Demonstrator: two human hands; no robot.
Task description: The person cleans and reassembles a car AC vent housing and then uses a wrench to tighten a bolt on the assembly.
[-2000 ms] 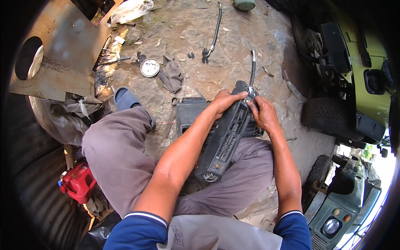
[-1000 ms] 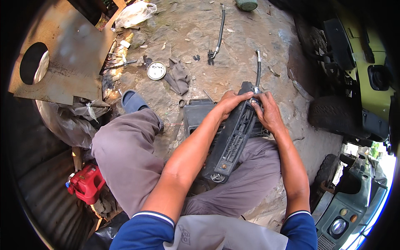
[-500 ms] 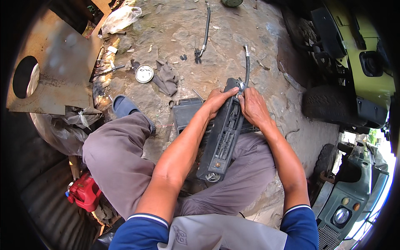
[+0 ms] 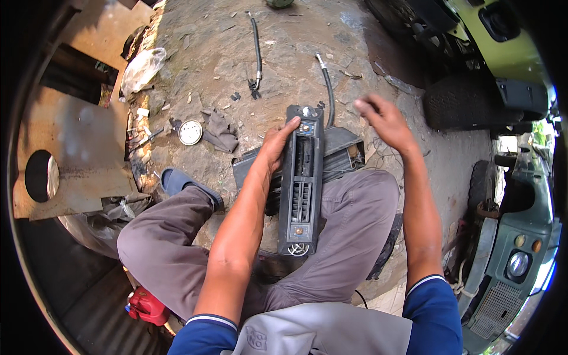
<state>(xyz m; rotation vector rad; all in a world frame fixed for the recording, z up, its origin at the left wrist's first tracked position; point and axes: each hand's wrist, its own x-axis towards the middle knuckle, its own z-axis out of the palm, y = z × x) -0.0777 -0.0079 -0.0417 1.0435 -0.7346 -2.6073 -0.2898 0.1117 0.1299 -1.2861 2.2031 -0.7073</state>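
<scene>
A long black air vent panel (image 4: 301, 195) with slatted louvers, a knob near each end and a round white-ringed piece at its near end stands tilted over my lap. My left hand (image 4: 276, 144) is closed on its upper left edge, thumb across the front. Off to the panel's right, my right hand (image 4: 386, 123) is in the air, touching nothing I can see. Its fingers look curled but motion smears them, so whether they hold something is unclear. Beneath and behind the panel lies a black plastic housing (image 4: 346, 155), partly hidden by the panel and my leg.
Two black hoses with metal ends, one farther left (image 4: 257, 50) and one nearer (image 4: 328, 89), lie on the stone ground. A round tin (image 4: 190, 132) sits beside a grey rag (image 4: 220, 131). A red jerrycan (image 4: 148, 306) stands at lower left; vehicles line the right, including a tyre (image 4: 458, 100).
My right hand has come off the panel's top end and moved right. The panel has turned more upright, its front facing me, still in my left hand. My view has shifted slightly.
</scene>
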